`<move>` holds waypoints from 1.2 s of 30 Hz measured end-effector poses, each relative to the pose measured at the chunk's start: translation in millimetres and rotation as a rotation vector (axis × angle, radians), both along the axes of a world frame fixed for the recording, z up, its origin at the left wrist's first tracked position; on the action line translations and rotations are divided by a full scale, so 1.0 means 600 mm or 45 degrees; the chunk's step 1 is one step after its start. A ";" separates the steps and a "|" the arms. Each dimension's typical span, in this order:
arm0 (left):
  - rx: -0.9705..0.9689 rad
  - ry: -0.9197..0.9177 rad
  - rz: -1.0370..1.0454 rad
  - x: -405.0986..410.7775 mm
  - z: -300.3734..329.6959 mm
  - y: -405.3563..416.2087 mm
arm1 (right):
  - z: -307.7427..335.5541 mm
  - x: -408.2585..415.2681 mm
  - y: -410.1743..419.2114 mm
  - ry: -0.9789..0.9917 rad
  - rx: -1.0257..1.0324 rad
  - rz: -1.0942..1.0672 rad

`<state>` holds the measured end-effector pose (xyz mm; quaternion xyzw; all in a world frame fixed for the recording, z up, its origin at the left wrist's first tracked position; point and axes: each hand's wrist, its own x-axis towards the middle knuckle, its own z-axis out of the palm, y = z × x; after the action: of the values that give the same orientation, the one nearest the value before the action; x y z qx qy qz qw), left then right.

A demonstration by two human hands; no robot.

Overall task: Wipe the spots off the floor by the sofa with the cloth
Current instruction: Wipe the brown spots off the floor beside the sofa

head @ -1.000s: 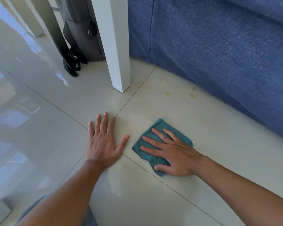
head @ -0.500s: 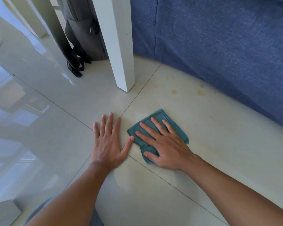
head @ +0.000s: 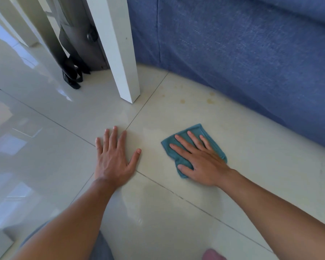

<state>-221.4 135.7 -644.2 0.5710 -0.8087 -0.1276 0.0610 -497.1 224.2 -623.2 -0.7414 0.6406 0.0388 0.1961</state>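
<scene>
1. Head view, hands: left hand [head: 114, 158] pressed flat on the floor [head: 68, 139], fingers spread, grasping nothing, propping the body. Right hand [head: 199, 160] laid flat on the cloth [head: 197, 129], fingers stretched out over it, pinning it to the tile rather than clutching it.
2. Head view, cloth: teal, folded, lying on the tile in front of the sofa [head: 251, 53], apart from the left hand and nearer the viewer than the marks.
3. Head view, spots [head: 182, 100]: a scatter of yellowish-brown marks on the tile close to the foot of the sofa, between the white table leg [head: 120, 53] and the sofa's lower edge. Well beyond the cloth, not touched by it.
4. Progress, as a judgement: marks plainly still there, so the main job remains. Tile around and below the cloth looks clean, though no telling from this view whether it was ever dirty. Left to do: slide the cloth forward to the marks and rub along the sofa's edge.
5. Writing: none readable anywhere; no brand or label on the cloth, the sofa, or the dark bag [head: 79, 40] behind the table leg.
</scene>
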 end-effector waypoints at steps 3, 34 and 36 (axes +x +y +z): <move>0.004 -0.035 0.003 0.000 0.001 0.001 | -0.005 0.055 0.005 -0.009 -0.027 -0.063; 0.002 -0.062 0.006 -0.004 -0.004 0.003 | 0.005 0.015 0.215 -0.076 -0.003 0.093; 0.010 -0.070 0.014 -0.009 -0.001 0.005 | 0.002 -0.004 0.215 -0.052 -0.014 -0.010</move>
<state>-226.9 138.5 -645.0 0.5789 -0.8064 -0.1148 0.0372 -499.2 353.4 -621.9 -0.7406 0.6396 0.0193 0.2051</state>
